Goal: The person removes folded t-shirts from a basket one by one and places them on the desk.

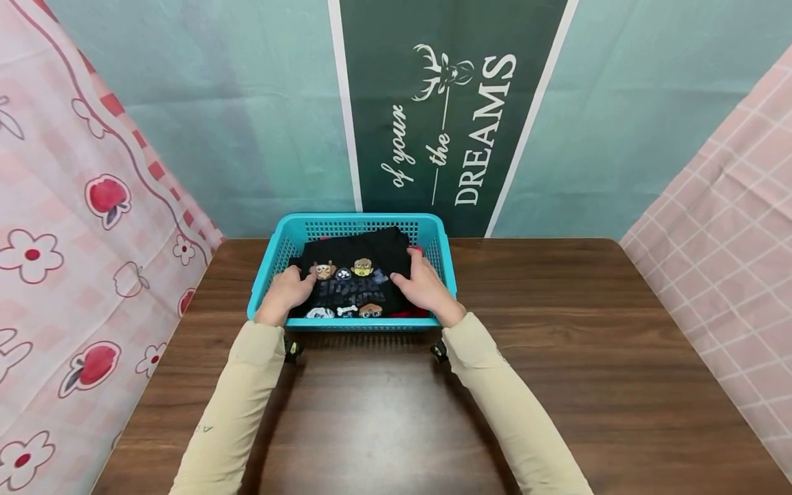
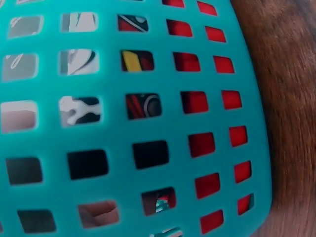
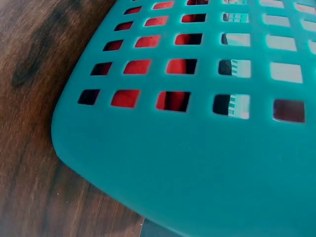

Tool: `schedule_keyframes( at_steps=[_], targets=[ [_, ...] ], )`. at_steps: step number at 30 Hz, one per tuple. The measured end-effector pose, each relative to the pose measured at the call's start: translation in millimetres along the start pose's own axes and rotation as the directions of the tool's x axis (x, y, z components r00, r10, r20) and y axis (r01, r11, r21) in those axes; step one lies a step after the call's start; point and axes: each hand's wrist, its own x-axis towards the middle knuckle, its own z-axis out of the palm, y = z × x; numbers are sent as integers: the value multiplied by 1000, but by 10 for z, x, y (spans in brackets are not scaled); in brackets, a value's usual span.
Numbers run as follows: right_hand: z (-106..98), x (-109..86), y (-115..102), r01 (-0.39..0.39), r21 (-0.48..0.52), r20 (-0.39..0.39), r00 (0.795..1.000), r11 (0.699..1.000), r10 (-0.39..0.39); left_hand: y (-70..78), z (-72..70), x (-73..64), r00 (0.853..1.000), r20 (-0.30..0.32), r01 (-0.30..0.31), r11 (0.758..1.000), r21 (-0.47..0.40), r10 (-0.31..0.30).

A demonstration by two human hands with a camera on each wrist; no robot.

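A folded black garment (image 1: 353, 253) printed with cartoon dog faces and a bone lies inside a turquoise plastic basket (image 1: 365, 217). My left hand (image 1: 288, 290) holds its left edge, thumb on top and fingers hidden beneath the cloth. On the opposite edge my right hand (image 1: 427, 283) grips it the same way, thumb over the print. Red cloth (image 1: 410, 313) peeks out below the garment. Both wrist views look through the lattice wall: red fabric (image 2: 232, 99) and printed black cloth show in the left one, red fabric (image 3: 137, 67) again in the right.
The basket stands at the back edge of a brown wooden table (image 1: 557, 357), against a green curtain (image 1: 396, 137) with white lettering. Patterned pink cloths hang at the left (image 1: 74, 275) and right (image 1: 730, 227). Small black cameras (image 1: 292, 350) sit under both wrists.
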Motion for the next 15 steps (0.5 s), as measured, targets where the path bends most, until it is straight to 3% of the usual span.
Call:
schedule_keyframes(
  at_steps=[10, 15],
  targets=[
    [-15, 40, -19, -64, 23, 29, 998, 998, 64, 14, -31, -12, 998, 48, 31, 999, 37, -33],
    [-13, -10, -39, -131, -16, 91, 987, 991, 132, 22, 18, -13, 994, 103, 11, 991, 135, -25]
  ],
)
